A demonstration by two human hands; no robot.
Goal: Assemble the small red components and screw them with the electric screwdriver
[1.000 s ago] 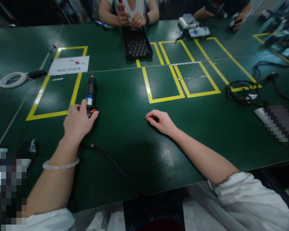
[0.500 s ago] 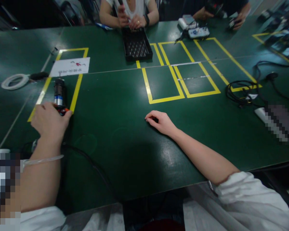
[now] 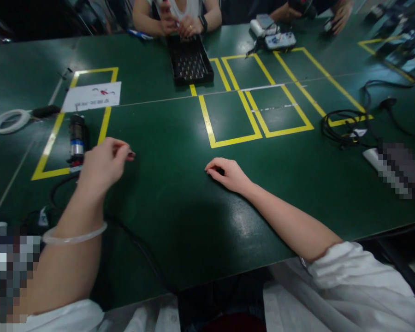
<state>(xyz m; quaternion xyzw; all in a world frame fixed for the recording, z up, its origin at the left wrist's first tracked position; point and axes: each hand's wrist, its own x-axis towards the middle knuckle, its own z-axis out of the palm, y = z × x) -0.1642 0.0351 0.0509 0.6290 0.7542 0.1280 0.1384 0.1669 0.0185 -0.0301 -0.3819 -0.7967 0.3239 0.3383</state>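
Note:
My left hand (image 3: 105,161) is over the table just right of a black corded tool that looks like an electric screwdriver (image 3: 76,138), with a blue and silver band. Its fingers are curled, the tips near the thumb, and I see nothing between them. The tool lies inside a yellow taped frame (image 3: 104,124), its thin tip pointing away from me. My right hand (image 3: 228,174) rests on the green table, closed loosely, thumb and forefinger forming a small loop with nothing visible in it.
A printed white sheet (image 3: 91,97) lies beyond the tool, with a white ring-shaped coil (image 3: 10,121) to its left. Across the table a person's hands are at a black tray (image 3: 192,67) of small pieces. Coiled black cable (image 3: 335,131) lies at right; another cord (image 3: 138,240) crosses near me.
My left hand has let go of the tool and moved right, its fingers curling in. The tool stays in the taped frame. My right hand has not visibly moved on the table.

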